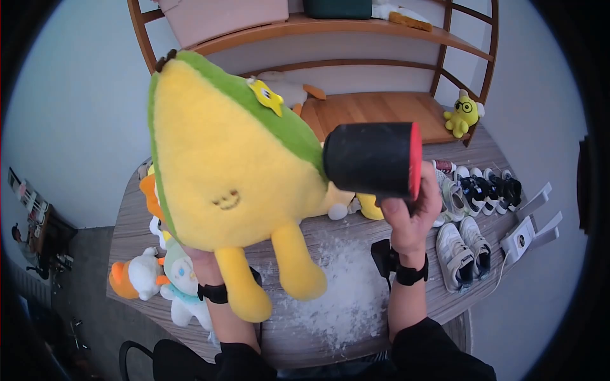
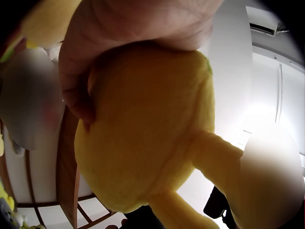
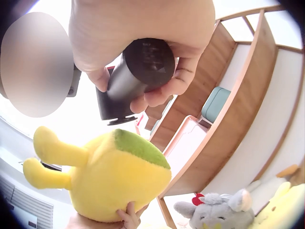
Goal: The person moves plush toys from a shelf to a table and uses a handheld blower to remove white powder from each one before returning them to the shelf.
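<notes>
A big yellow plush toy (image 1: 235, 159) with a green back, a stitched smile and two dangling legs is held up over the table. My left hand (image 1: 206, 265) grips it from behind and below, mostly hidden in the head view; in the left wrist view its fingers (image 2: 76, 90) bend round the yellow body. In my right hand (image 1: 416, 219) is a black hair dryer (image 1: 368, 159) with a red end. Fingers and thumb wrap its handle (image 3: 150, 62), and its black front end overlaps the plush's green side in the head view.
White flakes (image 1: 343, 292) lie scattered on the grey wooden table (image 1: 279, 352). Several plush toys (image 1: 184, 279) crowd the left side. White shoes (image 1: 460, 254) and a white device with antennas (image 1: 521, 241) stand at right. A wooden shelf (image 1: 375, 114) rises behind, with a small yellow plush (image 1: 462, 115).
</notes>
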Available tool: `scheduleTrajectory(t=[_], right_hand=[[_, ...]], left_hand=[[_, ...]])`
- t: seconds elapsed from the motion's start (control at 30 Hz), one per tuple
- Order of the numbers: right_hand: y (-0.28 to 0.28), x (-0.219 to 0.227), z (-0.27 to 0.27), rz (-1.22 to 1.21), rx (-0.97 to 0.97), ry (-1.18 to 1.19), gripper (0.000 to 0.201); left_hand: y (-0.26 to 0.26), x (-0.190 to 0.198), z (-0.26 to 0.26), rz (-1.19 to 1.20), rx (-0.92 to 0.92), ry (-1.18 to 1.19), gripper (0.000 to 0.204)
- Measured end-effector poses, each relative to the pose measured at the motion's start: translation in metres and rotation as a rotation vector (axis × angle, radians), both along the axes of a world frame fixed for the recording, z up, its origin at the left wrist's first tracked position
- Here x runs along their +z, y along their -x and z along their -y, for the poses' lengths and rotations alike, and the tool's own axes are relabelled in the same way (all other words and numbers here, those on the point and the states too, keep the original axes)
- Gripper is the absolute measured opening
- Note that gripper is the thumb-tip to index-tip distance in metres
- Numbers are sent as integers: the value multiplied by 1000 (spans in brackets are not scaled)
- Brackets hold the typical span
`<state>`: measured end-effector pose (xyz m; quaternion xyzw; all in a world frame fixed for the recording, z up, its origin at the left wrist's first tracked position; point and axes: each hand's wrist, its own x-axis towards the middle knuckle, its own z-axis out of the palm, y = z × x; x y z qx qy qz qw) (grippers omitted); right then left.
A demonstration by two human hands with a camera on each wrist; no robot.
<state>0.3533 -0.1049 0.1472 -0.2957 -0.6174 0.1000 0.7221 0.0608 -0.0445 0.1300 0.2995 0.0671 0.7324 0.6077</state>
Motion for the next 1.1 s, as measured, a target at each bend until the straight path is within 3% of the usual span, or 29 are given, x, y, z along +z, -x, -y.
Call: scheduleTrajectory(t=[0.07, 0.27, 0.4, 0.47, 0.57, 0.67, 0.77, 0.87, 0.93, 1.03, 1.1], right_hand=[[3, 1, 4, -42, -101, 69, 52], [0, -5, 6, -269, 145, 71, 48], [8, 3, 6, -185, 147, 49, 47], [4, 4, 5, 118, 81, 52, 46], [21, -1, 5, -128, 152, 99, 46], [26, -6, 3, -290, 150, 93, 47], [27, -13, 1, -360, 134, 38, 52], [20, -24, -2, -356, 149, 2, 52], [16, -26, 1, -342, 80, -15, 52], [5, -30, 7, -359, 124, -35, 50], [3, -18, 14, -234, 19, -65, 50]], left_hand=[[-4, -2, 0, -19, -8, 9, 37], [-15, 7, 0, -59, -20, 77, 45], [-35, 21, 9, -172, 38, 33, 68], [-44, 22, 12, -208, 38, -30, 70], [-53, 19, 17, -333, 90, 45, 65], [-58, 7, 18, -636, 140, -4, 61], [-51, -6, 8, -866, 122, -57, 69], [-58, 13, 14, -803, 47, 6, 65], [-54, 9, 9, -706, 23, 32, 58], [-50, 6, 6, -513, 14, 101, 55], [-49, 7, 5, -405, -6, 125, 54]])
